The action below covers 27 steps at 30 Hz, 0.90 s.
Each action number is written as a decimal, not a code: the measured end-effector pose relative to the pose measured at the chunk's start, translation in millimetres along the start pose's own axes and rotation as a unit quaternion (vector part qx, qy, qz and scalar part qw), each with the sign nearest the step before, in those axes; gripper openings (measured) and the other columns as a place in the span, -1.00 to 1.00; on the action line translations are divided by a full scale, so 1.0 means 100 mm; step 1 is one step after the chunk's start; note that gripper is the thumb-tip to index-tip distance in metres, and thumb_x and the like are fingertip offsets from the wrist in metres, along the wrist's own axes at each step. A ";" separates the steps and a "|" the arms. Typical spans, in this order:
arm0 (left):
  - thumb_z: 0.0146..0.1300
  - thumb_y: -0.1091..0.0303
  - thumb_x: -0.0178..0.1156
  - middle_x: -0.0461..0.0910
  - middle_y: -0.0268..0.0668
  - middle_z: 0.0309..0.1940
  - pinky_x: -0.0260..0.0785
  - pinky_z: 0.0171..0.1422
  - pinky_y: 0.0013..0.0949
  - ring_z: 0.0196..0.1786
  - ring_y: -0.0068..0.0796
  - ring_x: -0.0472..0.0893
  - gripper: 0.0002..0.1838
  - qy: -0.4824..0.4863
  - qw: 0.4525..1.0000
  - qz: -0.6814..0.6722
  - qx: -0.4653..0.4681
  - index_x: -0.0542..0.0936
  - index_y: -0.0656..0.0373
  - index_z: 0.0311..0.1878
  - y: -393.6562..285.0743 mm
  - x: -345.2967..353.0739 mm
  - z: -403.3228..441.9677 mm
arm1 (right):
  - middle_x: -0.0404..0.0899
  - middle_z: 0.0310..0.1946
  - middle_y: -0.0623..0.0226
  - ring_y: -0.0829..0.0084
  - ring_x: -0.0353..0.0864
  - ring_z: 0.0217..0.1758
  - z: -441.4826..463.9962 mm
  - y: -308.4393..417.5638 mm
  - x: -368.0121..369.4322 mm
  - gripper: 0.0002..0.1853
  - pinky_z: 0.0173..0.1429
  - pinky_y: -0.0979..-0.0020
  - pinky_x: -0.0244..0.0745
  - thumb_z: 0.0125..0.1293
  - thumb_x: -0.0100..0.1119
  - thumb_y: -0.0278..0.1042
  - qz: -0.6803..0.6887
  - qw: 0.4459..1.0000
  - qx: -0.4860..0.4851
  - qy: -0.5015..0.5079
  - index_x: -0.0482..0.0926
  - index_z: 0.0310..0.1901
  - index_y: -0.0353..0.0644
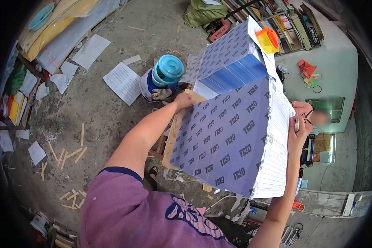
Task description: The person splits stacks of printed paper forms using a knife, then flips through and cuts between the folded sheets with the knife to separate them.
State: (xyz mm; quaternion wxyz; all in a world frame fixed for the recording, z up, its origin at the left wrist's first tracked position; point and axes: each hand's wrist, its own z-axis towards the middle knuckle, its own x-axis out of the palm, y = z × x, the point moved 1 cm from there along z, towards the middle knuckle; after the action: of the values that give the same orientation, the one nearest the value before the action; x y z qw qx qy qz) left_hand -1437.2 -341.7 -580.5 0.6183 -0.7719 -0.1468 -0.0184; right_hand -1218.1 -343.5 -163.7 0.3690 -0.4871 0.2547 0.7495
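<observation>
A large purple sheet (223, 136) printed with repeated dark logos spreads between my two hands. White printed forms (275, 153) with ruled lines lie along its right edge. My left hand (184, 101) is at the sheet's upper left edge, beside a tan board (172, 142); its fingers are curled, and what they grip is hidden. At the forms' outer edge, my right hand (300, 127) closes around a small whitish object (296, 125) that I cannot name. Behind the sheet is a thick blue-edged paper stack (235, 73) with the same logo print.
A blue-lidded bucket (169, 69) stands near my left hand. An orange and yellow container (267, 40) rests at the far stack. Wood strips (66, 159) and loose papers (122, 83) litter the floor. Another person (304, 110) is beyond my right hand.
</observation>
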 end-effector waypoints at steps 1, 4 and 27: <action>0.00 0.18 0.26 0.57 -0.36 -0.55 0.33 -0.27 -0.46 -0.46 -0.43 0.47 -0.77 -0.054 0.984 0.167 -0.013 0.63 0.16 -0.52 0.13 -0.09 -0.01 | 0.52 -0.49 0.28 0.50 0.33 -0.48 -0.01 0.01 0.00 -0.87 -0.32 0.51 0.31 0.28 0.07 -0.39 -0.002 1.000 0.007 0.006 0.50 -0.23 -0.27; 0.03 0.04 0.19 0.62 -0.32 -0.47 0.37 -0.28 -0.34 -0.43 -0.22 0.51 -0.68 -0.162 0.936 0.303 -0.077 0.67 0.13 -0.42 0.32 -0.39 -0.15 | 0.52 -0.48 0.29 0.51 0.33 -0.47 0.00 0.00 0.00 -0.87 -0.30 0.52 0.32 0.28 0.07 -0.39 -0.002 1.000 0.010 0.007 0.50 -0.23 -0.27; 0.12 -0.06 0.12 0.61 -0.06 -0.27 0.39 -0.16 -0.14 -0.22 -0.08 0.58 -0.52 -0.255 0.876 0.338 -0.232 0.64 0.25 -0.26 1.24 -1.00 -0.97 | 0.49 -0.51 0.31 0.52 0.31 -0.47 -0.11 -0.21 0.03 -0.85 -0.30 0.51 0.31 0.26 0.09 -0.36 -0.008 1.000 -0.018 -0.021 0.50 -0.24 -0.28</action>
State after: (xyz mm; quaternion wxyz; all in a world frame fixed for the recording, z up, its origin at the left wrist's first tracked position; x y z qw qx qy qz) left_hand -1486.9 -479.3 -696.0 0.3311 -0.8739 -0.0211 0.3552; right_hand -1195.6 -338.2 -171.7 0.3711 -0.4800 0.2298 0.7610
